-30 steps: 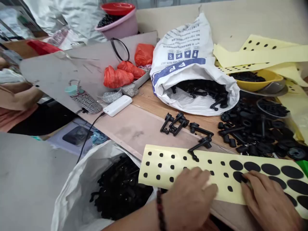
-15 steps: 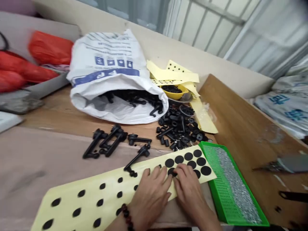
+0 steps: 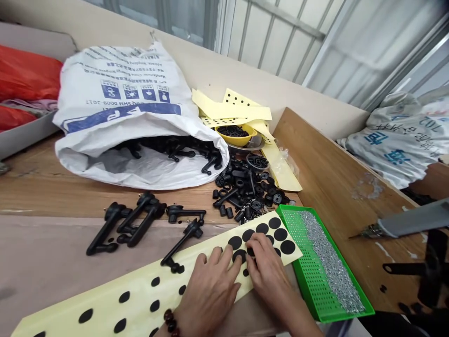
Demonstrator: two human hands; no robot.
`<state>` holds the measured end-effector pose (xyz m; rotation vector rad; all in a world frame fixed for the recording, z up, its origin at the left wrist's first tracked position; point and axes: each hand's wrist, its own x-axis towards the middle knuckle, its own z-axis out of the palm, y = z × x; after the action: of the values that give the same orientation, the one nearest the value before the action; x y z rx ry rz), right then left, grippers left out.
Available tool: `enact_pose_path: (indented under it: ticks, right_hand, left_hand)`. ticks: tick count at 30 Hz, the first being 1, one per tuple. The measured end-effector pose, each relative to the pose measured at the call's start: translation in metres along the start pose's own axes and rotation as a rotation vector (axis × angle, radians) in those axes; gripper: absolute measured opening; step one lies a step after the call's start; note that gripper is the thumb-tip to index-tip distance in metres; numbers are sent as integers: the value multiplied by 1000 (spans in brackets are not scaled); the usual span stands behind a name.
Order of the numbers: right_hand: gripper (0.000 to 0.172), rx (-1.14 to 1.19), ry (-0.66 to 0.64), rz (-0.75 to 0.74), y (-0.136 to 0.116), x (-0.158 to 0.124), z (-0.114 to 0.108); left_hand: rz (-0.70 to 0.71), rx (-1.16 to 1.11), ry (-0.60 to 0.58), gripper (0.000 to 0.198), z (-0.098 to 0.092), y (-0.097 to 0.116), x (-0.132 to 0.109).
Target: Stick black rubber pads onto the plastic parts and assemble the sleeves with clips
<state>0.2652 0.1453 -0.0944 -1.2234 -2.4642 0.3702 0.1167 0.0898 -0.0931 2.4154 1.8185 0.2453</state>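
A long pale-yellow sheet (image 3: 101,285) with rows of black round stickers lies across the work surface. On its right part the black discs (image 3: 287,247) look larger and close together. My left hand (image 3: 208,285) rests on the sheet, palm down, fingers stretched out, fingertips beside a black disc (image 3: 239,256). My right hand (image 3: 268,267) is bent over the sheet, its fingertips closed at a black round sticker (image 3: 250,252), partly hidden beneath them. Black crank handles (image 3: 180,243) lie just behind the sheet, one of them touching its edge.
A green perforated tray (image 3: 308,281) of small metal pieces stands right of the sheet. Behind are loose black parts (image 3: 242,187), a yellow bowl (image 3: 242,139) and a white sack (image 3: 140,121) of black handles. A power-driver-like tool (image 3: 403,224) is at right, beyond a wooden board (image 3: 315,168).
The view has swung right, so everything appears shifted left. My hands stay at the discs, and a little more space shows between their fingertips. The sheet shows no clear movement on the table.
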Motion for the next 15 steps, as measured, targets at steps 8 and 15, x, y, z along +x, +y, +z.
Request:
enact_pose_path:
  ticks: [8, 15]
  right_hand:
    - [17, -85, 37, -16, 1, -1, 13]
    - [16, 41, -25, -47, 1, -3, 12]
  left_hand:
    - [2, -14, 5, 33, 6, -3, -2]
    - [26, -8, 60, 35, 16, -6, -2]
